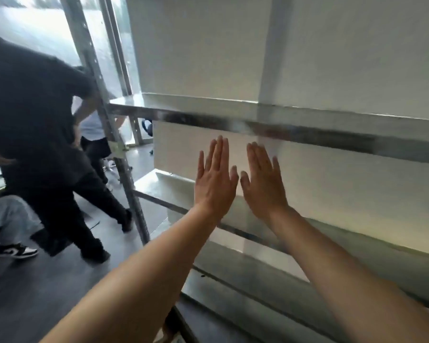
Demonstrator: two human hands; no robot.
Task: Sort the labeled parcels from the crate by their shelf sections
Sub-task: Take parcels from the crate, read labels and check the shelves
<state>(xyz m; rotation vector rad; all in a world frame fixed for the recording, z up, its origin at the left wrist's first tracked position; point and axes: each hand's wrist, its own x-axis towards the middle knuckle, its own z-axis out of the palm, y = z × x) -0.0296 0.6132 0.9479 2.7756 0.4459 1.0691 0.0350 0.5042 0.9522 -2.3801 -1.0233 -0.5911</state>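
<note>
1. Head view: a silver metal shelving unit (307, 134) fills the centre and right of the frame. Its shelves slope from mid-left toward the right edge, against a white wall (208, 45).
2. The left hand (214, 180) is raised at frame centre, back to the camera, fingers straight and close together, gripping nothing.
3. The right hand (264, 183) is just beside it, not touching, equally flat and holding nothing. The thumbs face each other.
4. Both hands sit in front of the gap between two shelves.
5. A perforated steel upright (124, 174) stands left of centre.
6. At left, a person in dark shirt and black trousers (35, 107) stands on the dark floor (47, 293). A black-and-white sneaker (16, 251) shows at lower left.
</note>
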